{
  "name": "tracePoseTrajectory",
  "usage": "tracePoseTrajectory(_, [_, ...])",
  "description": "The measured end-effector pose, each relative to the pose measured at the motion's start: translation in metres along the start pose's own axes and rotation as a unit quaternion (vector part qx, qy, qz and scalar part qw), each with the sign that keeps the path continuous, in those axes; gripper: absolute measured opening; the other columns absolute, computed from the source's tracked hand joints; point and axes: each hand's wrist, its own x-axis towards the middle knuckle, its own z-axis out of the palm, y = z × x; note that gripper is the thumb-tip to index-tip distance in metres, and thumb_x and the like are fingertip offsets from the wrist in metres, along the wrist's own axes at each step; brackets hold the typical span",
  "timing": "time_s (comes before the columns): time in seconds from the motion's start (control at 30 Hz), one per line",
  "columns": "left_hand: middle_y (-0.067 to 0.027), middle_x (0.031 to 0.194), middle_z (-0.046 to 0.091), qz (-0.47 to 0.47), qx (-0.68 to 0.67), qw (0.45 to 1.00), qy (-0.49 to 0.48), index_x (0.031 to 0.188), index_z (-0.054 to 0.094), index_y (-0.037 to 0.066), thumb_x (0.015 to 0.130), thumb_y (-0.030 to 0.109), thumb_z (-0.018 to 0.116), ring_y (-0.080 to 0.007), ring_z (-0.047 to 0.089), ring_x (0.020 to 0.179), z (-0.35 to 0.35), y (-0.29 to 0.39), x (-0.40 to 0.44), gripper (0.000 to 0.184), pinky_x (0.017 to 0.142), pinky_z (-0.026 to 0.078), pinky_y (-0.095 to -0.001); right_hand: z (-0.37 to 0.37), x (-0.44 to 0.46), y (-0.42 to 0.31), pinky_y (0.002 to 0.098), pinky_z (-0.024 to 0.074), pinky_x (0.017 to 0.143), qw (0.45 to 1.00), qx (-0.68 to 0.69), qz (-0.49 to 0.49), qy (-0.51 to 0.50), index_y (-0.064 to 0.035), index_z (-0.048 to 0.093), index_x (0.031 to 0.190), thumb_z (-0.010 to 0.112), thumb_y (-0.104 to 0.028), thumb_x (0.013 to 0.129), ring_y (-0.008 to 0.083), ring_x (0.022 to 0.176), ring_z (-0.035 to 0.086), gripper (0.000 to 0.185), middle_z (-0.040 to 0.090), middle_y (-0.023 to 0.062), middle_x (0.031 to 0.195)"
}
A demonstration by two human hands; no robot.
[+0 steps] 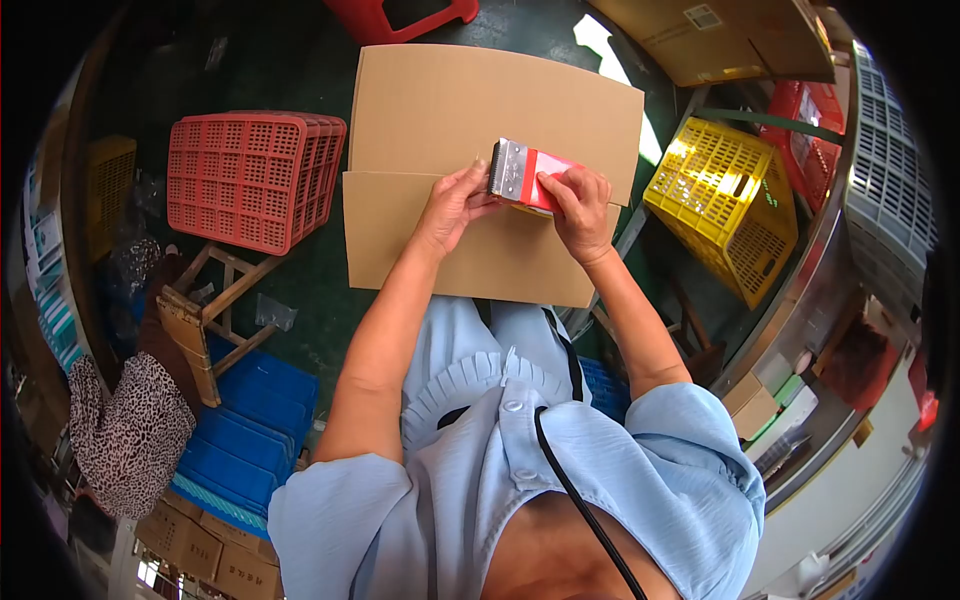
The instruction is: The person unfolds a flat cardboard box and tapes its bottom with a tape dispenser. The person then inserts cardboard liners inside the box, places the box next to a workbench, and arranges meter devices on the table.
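Note:
Both my hands are over a brown cardboard box (pixel 430 110) in front of me. Between them is a toothed metal piece with a red and white label or sleeve (pixel 530 175); its comb-like metal edge faces left, and I cannot make out its exact kind. My right hand (pixel 582 205) is closed on the red end, thumb on top. My left hand (pixel 460 208) grips the metal end from the left, its fingers partly hidden underneath. A bit of yellow shows below the piece, near the right fingers.
A red plastic crate (pixel 235 180) stands to the left, beside a wooden stool (pixel 190 335) and blue crates (pixel 245 420). To the right is a yellow crate (pixel 715 200). Another person's leopard-print clothing (pixel 135 435) shows at lower left. A red stool (pixel 400 30) is at the top.

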Motion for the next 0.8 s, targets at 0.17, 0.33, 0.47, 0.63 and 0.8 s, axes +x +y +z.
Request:
tracePoseTrajectory(0.17, [-0.0045,0.084,0.062,0.062,0.049,0.995,0.069,0.092,0.059,0.004,0.084,0.017,0.054,-0.0104,0.059,0.075,-0.015,0.003,0.003,0.017,0.07,0.048,-0.0268,-0.025,0.014,-0.017,0.0469,0.0296,0.092,0.991,0.024,0.004,-0.131,-0.0251,0.05,0.115,0.064,-0.01,0.059,0.0365,0.113,0.035,0.059,0.038,0.0124,0.123])
tracePoseTrajectory(0.33, [-0.0018,0.07,0.061,0.075,0.134,0.981,0.118,0.081,0.06,0.003,0.082,0.018,0.056,-0.0072,0.057,0.06,-0.04,0.007,0.001,0.015,0.057,0.047,-0.0222,-0.031,0.037,-0.016,0.039,0.0413,0.082,0.937,0.032,-0.058,-0.342,-0.0376,0.045,0.119,0.066,-0.019,0.06,0.0315,0.098,0.046,0.065,0.039,0.0128,0.119])
tracePoseTrajectory(0.47, [-0.0067,0.067,0.06,0.132,0.103,0.972,0.166,0.074,0.058,0.0,0.08,0.015,0.06,-0.0125,0.059,0.056,-0.075,0.035,-0.006,0.016,0.051,0.049,-0.0238,-0.017,0.065,-0.039,0.0362,0.0452,0.077,0.933,-0.006,-0.085,-0.35,-0.0394,0.043,0.12,0.067,-0.022,0.063,0.029,0.086,0.051,0.065,0.042,0.013,0.113])
tracePoseTrajectory(0.63, [-0.0092,0.068,0.061,0.181,0.146,0.931,0.283,0.08,0.059,-0.001,0.08,0.017,0.06,-0.0115,0.058,0.054,-0.17,0.1,-0.032,0.017,0.052,0.048,-0.0226,0.022,0.106,-0.091,0.0349,0.0468,0.07,0.929,-0.052,-0.135,-0.342,-0.0381,0.042,0.121,0.066,-0.028,0.065,0.027,0.079,0.053,0.061,0.045,0.0141,0.104])
tracePoseTrajectory(0.8, [-0.0081,0.067,0.061,0.13,0.141,0.927,0.322,0.079,0.059,0.0,0.078,0.019,0.062,-0.0122,0.058,0.054,-0.218,0.084,0.011,0.019,0.05,0.048,-0.0228,0.056,0.137,-0.123,0.0322,0.0472,0.06,0.877,-0.15,-0.127,-0.438,-0.0344,0.044,0.12,0.061,-0.037,0.069,0.0232,0.072,0.055,0.054,0.048,0.0117,0.09])
